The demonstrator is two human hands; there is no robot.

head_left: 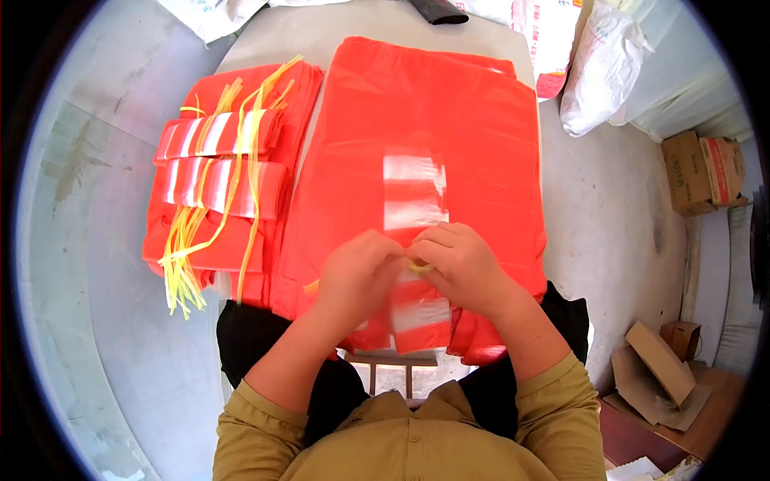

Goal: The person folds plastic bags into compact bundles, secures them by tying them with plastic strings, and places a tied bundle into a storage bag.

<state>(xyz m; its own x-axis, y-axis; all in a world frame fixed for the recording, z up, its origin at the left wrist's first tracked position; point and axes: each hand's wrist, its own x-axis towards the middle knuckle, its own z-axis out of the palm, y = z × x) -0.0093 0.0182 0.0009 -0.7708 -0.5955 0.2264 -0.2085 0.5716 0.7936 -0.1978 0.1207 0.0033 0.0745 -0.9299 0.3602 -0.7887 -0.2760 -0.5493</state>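
Note:
A large stack of red plastic bags (425, 96) lies flat in front of me. A narrower red bundle with white stripes (421, 317) runs down its middle to the near edge. Over this bundle my left hand (361, 272) and my right hand (459, 263) meet, fingertips pinched close together. A thin yellow strip (419, 267) shows between them, held at the right fingertips; the left fingertips close on it too, partly smeared and hidden. A short orange-yellow end pokes out left of my left wrist.
Left of the stack lie more red bags (212, 240), with folded striped bundles (224, 188) and loose yellow strips (186, 272) on top. White sacks (605, 68) stand at the back right. Cardboard boxes (694, 172) sit far right, and an opened carton (658, 369) is lower right.

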